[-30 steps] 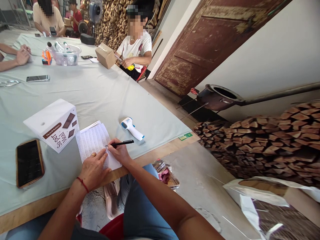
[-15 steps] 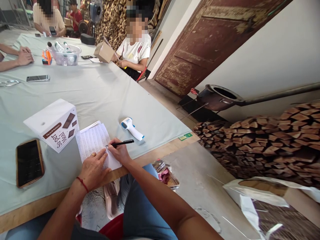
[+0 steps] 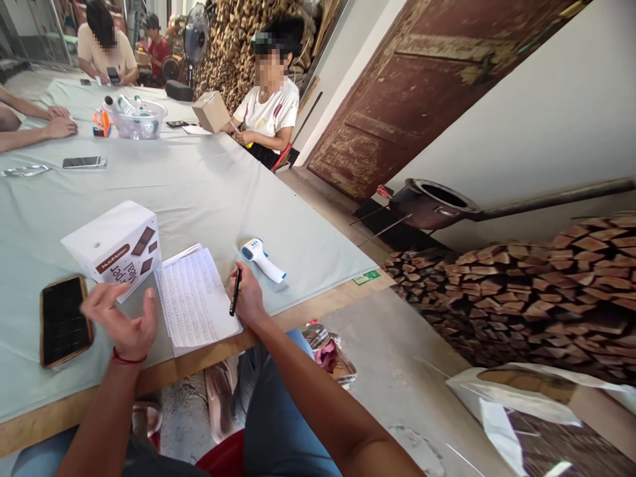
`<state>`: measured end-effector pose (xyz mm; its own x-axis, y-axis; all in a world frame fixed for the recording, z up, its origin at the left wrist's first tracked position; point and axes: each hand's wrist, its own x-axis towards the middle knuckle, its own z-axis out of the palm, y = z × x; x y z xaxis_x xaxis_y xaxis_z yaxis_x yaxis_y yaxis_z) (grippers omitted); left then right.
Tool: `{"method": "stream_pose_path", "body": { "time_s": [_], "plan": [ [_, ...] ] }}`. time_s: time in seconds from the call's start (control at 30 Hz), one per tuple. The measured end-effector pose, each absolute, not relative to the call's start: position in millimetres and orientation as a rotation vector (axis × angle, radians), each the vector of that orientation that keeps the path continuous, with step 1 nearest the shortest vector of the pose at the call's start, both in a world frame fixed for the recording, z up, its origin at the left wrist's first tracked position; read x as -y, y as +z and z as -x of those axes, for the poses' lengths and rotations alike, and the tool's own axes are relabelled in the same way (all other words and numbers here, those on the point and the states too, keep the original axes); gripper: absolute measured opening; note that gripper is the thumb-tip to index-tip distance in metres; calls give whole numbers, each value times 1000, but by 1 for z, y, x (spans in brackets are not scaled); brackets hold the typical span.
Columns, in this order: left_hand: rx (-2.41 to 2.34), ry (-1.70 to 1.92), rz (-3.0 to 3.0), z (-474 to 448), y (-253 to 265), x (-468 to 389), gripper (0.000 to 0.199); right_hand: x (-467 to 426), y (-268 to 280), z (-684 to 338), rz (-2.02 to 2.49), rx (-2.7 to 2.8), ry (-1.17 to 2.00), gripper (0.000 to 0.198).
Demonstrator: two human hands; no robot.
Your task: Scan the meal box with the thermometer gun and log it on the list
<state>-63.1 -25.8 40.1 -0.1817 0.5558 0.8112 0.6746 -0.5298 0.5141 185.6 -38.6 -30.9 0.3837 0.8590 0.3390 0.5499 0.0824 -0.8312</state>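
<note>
My right hand (image 3: 248, 295) grips a black pen (image 3: 236, 291) at the right edge of the paper sheets (image 3: 196, 298). Rows of handwriting cover much of the top sheet, which lies by the table's front edge. Raised off the paper, my left hand (image 3: 124, 321) is open with its fingers apart and holds nothing. It is between the sheets and a dark phone in a brown case (image 3: 64, 321), in front of a white printed box (image 3: 116, 242). A white and blue infrared thermometer (image 3: 263, 260) lies just beyond my right hand.
Farther along the cloth-covered table (image 3: 209, 192) are a silver phone (image 3: 84, 162) and a clear basin (image 3: 142, 126) of bottles. A person across the corner holds a cardboard box (image 3: 211, 111); others sit farther off. Stacked firewood (image 3: 521, 291) and a stove (image 3: 430, 202) stand at right.
My left hand has lifted off the paper and moved left, its fingers spreading. My right hand has drawn the pen off the writing to the sheet's right edge and tipped it more upright.
</note>
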Motion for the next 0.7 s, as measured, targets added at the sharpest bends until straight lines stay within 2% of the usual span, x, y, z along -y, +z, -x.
{"method": "stream_pose_path", "body": {
  "time_s": [0.1, 0.17, 0.23, 0.3, 0.43, 0.53, 0.6, 0.7],
  "plan": [
    [1534, -1808, 1792, 80, 42, 15, 81, 31, -36, -182, 1721, 1341, 249, 45],
    [1661, -1865, 1840, 88, 39, 5, 98, 27, -36, -178, 1752, 1381, 259, 52],
    [1874, -2008, 1912, 95, 34, -7, 96, 25, -34, -179, 1768, 1417, 255, 58],
    [2094, -2158, 1994, 99, 28, -17, 85, 27, -27, -190, 1843, 1431, 153, 61],
    [2269, -2244, 1934, 102, 19, -25, 77, 34, -9, -233, 2310, 1323, -117, 62],
    [2293, -2219, 1826, 100, 21, -22, 79, 37, 3, -259, 2542, 1354, 56, 45],
    [2310, -2211, 1781, 98, 26, -17, 78, 38, 8, -263, 2489, 1365, 189, 34],
    [2309, -2325, 1818, 92, 33, -9, 74, 44, 14, -242, 2162, 1142, 380, 39]
  ]
}}
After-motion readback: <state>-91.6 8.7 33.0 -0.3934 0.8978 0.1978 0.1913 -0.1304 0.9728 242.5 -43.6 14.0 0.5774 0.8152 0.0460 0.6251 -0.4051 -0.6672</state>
